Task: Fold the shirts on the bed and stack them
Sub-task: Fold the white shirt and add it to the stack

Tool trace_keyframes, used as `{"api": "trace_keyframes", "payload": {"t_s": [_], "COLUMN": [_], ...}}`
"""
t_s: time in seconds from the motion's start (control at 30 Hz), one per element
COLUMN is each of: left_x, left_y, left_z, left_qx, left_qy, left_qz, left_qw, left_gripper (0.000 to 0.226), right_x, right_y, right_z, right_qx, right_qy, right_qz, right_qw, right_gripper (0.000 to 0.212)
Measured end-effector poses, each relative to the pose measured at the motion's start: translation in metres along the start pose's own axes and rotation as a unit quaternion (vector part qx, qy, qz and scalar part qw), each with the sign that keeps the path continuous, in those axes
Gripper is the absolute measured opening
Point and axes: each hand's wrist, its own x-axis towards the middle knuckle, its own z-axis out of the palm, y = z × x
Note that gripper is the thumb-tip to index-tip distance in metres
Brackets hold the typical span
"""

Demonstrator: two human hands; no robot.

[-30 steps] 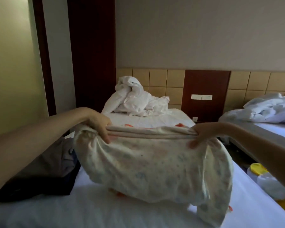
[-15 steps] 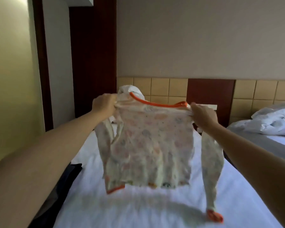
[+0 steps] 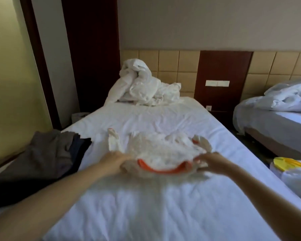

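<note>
Well, both of my hands hold the little shirt [image 3: 163, 150] by its shoulders. My left hand [image 3: 116, 160] pinches the cloth on one side of the orange collar [image 3: 156, 169], and my right hand [image 3: 214, 162] pinches it on the other side. It is all a bit blurry, so I cannot see each finger well. The little shirt is down on the white bed [image 3: 163, 214], with the collar near me and its sleeves out to the sides. A pile of dark clothes [image 3: 47, 159] sits on the bed to my left. A bunched white blanket [image 3: 142, 87] is far up at the top of the bed. Another bed [image 3: 276, 126] stands to my right, and a yellow thing [image 3: 288, 163] lies low between the two beds
</note>
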Motion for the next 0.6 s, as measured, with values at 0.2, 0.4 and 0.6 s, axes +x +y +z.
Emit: {"api": "trace_keyframes", "payload": {"t_s": [0.2,0.4,0.6], "left_x": [-0.046,-0.06,-0.085], "left_y": [0.027,0.025,0.021], "left_z": [0.084,0.083,0.071], "left_qx": [-0.141,-0.208,-0.25], "left_qy": [0.095,0.179,0.12], "left_qz": [0.027,0.112,0.083], "left_qw": [0.985,0.955,0.957], "left_gripper": [0.069,0.034,0.035], "right_x": [-0.06,-0.065,-0.104], "right_y": [-0.034,-0.04,-0.039], "right_z": [0.102,0.092,0.08], "right_qx": [0.116,0.078,0.016], "right_qy": [0.11,0.324,0.23], "right_qz": [0.029,-0.016,-0.064], "right_qw": [0.987,0.943,0.971], "right_gripper": [0.059,0.032,0.021]}}
